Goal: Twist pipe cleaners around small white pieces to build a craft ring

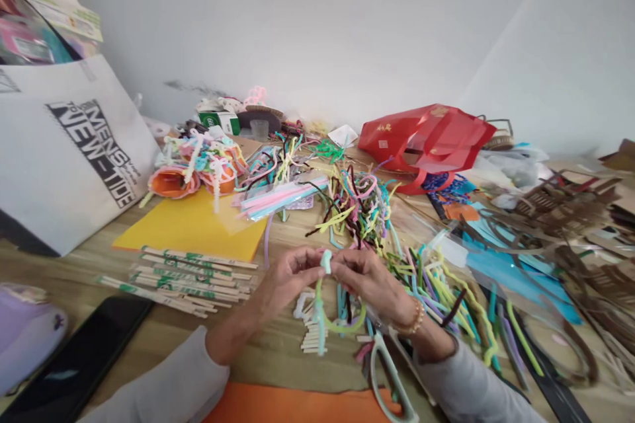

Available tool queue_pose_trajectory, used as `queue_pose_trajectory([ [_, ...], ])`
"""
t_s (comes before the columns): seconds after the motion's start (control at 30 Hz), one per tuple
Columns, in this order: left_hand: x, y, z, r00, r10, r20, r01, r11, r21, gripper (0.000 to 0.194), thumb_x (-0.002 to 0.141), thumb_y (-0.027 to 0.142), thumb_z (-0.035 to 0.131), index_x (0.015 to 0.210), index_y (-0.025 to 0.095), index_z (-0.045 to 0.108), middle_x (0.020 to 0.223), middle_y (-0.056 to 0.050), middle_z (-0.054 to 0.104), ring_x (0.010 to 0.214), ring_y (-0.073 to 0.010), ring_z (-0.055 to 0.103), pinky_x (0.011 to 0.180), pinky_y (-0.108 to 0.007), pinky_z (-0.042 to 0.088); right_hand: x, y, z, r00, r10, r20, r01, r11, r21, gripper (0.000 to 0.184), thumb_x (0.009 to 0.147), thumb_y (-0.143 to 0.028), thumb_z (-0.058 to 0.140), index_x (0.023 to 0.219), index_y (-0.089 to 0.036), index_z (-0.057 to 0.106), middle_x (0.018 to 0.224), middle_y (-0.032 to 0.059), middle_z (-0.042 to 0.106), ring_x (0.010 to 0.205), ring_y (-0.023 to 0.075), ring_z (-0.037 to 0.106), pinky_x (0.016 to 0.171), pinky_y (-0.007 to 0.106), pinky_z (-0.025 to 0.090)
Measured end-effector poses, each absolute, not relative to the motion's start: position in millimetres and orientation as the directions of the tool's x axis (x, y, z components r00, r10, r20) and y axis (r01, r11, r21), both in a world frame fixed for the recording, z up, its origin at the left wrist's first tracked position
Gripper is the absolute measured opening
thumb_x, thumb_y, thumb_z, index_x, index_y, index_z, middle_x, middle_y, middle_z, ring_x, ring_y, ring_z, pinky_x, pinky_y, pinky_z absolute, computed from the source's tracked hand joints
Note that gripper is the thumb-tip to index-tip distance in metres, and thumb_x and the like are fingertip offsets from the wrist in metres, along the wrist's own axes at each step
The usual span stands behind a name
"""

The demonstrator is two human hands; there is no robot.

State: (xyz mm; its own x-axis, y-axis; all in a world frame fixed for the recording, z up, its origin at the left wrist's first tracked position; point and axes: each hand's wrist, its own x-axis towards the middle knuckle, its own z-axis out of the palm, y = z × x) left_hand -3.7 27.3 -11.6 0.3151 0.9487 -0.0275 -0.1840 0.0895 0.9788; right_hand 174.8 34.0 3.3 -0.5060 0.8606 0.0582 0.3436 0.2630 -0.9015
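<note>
Between my left hand (pixel 296 271) and my right hand (pixel 370 281), a pale mint pipe cleaner (pixel 326 262) is pinched at its coiled upper end, fingertips closed on it from both sides. One straight mint length hangs below my fingers. A yellow-green pipe cleaner (pixel 350 328) curves away from the same piece, under my right hand. Short white sticks (pixel 313 337) lie on the table just beneath. White-handled scissors (pixel 391 380) rest beside my right forearm, partly hidden by it.
Loose pipe cleaners (pixel 360 205) are heaped ahead, more at right. Paper-wrapped chopsticks (pixel 183 277), a yellow sheet (pixel 198 225) and a black phone (pixel 79 357) lie left. A white bag (pixel 64 165) stands far left; a red bag (pixel 426 139) lies behind. An orange sheet (pixel 292 404) lies nearest me.
</note>
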Motion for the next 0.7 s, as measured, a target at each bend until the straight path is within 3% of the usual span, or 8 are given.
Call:
queue_pose_trajectory([
  [0.13, -10, 32, -17, 0.263, 0.960, -0.096, -0.181, 0.147, 0.973, 0.019, 0.064, 0.028, 0.075, 0.069, 0.013, 0.065, 0.063, 0.000, 0.060, 0.059, -0.0112, 0.053, 0.054, -0.021, 0.045, 179, 38, 2, -0.530, 0.848, -0.012, 0.284, 0.164, -0.945, 0.032, 0.089, -0.042, 0.048, 0.076, -0.014, 0.057, 0.050, -0.0045, 0.046, 0.042, 0.0074, 0.039, 0.041, 0.019, 0.030],
  [0.27, -15, 35, -26, 0.291, 0.949, -0.120, -0.197, 0.183, 0.963, 0.019, 0.068, 0.029, 0.073, 0.078, 0.013, 0.068, 0.070, -0.001, 0.062, 0.059, -0.0100, 0.054, 0.056, -0.021, 0.046, 178, 36, 3, -0.465, 0.883, 0.061, 0.384, 0.263, -0.885, 0.025, 0.089, -0.034, 0.048, 0.076, -0.015, 0.058, 0.052, -0.0037, 0.049, 0.045, 0.0079, 0.042, 0.043, 0.019, 0.032],
  [0.4, -15, 37, -26, 0.364, 0.926, -0.098, -0.169, 0.169, 0.971, 0.022, 0.065, 0.030, 0.075, 0.074, 0.012, 0.067, 0.066, -0.001, 0.062, 0.056, -0.0111, 0.055, 0.055, -0.023, 0.048, 177, 34, 5, -0.433, 0.892, 0.130, 0.477, 0.349, -0.807, 0.026, 0.090, -0.027, 0.045, 0.069, -0.015, 0.055, 0.052, -0.0036, 0.050, 0.046, 0.0073, 0.044, 0.046, 0.018, 0.032],
  [0.5, -16, 35, -21, 0.396, 0.916, -0.061, -0.146, 0.128, 0.981, 0.019, 0.068, 0.029, 0.073, 0.075, 0.012, 0.067, 0.066, 0.000, 0.062, 0.060, -0.0118, 0.057, 0.059, -0.023, 0.049, 178, 33, 8, -0.431, 0.891, 0.141, 0.492, 0.363, -0.791, 0.025, 0.091, -0.025, 0.045, 0.070, -0.016, 0.056, 0.052, -0.0038, 0.050, 0.046, 0.0071, 0.044, 0.047, 0.018, 0.033],
  [0.63, -15, 32, -16, 0.425, 0.904, -0.039, -0.111, 0.095, 0.989, 0.028, 0.071, 0.028, 0.071, 0.096, 0.015, 0.066, 0.085, -0.004, 0.067, 0.073, -0.0150, 0.061, 0.066, -0.025, 0.049, 178, 32, 9, -0.465, 0.875, 0.133, 0.490, 0.379, -0.785, 0.024, 0.090, -0.026, 0.046, 0.073, -0.015, 0.058, 0.054, -0.0036, 0.050, 0.048, 0.0075, 0.042, 0.047, 0.019, 0.032],
  [0.7, -13, 31, -15, 0.400, 0.916, -0.026, -0.055, 0.052, 0.997, 0.025, 0.070, 0.029, 0.071, 0.090, 0.014, 0.066, 0.079, -0.005, 0.069, 0.068, -0.0151, 0.062, 0.063, -0.025, 0.049, 178, 31, 9, -0.515, 0.849, 0.119, 0.466, 0.394, -0.793, 0.025, 0.091, -0.027, 0.046, 0.073, -0.015, 0.059, 0.055, -0.0036, 0.050, 0.048, 0.0074, 0.043, 0.047, 0.019, 0.032],
])
